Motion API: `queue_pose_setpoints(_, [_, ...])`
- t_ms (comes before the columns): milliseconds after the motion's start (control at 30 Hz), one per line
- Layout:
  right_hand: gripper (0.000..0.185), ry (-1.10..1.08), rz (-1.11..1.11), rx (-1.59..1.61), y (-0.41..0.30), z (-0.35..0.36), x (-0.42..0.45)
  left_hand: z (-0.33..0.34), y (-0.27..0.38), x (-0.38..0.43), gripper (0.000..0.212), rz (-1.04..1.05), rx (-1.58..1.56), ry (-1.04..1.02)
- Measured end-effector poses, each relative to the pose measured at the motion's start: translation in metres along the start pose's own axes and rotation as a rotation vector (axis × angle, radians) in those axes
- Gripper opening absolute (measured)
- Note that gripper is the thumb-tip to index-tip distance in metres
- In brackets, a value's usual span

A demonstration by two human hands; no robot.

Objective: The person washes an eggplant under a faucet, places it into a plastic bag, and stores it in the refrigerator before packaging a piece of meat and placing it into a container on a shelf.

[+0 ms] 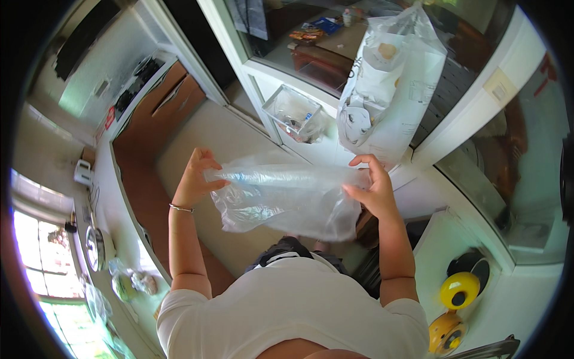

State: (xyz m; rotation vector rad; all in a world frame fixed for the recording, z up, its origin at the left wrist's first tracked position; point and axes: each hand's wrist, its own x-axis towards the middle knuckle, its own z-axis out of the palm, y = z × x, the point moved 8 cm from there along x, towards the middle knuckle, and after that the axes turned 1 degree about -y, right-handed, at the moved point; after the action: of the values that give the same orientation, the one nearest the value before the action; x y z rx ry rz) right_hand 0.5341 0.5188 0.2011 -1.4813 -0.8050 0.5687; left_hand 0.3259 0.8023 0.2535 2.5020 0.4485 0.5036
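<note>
Stretched level between my two hands is a roll of thin clear plastic point(287, 176), with a loose crinkled length point(291, 208) hanging from it towards my body. Whether it is film or bags, I cannot tell. My left hand point(200, 172) pinches the left end between thumb and fingers, and a bracelet point(181, 208) circles that wrist. At the opposite end, my right hand point(373, 185) grips the plastic with the thumb below and curled fingers above. The roll is held above the floor in front of my waist.
A large white plastic bag point(417, 96) hangs on the glazed partition ahead, beside a wire basket point(291, 110) of plastic bags. Along the left runs a counter point(121, 224) with a lidded pot point(96, 248) and bagged food point(143, 282). Yellow-lidded cookware point(459, 291) stands at right.
</note>
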Motion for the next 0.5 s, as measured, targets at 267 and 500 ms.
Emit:
queue_pose_setpoints(267, [0.088,-0.040,0.223,0.767,0.058,0.012,-0.028,0.042,-0.031,0.033,0.032,-0.106,-0.875,-0.344])
queue_pose_setpoints(500, [0.070,-0.005,0.542,0.611,0.081,0.069,-0.029,0.062,-0.046,0.044,0.092,-0.103,-1.337,-0.238])
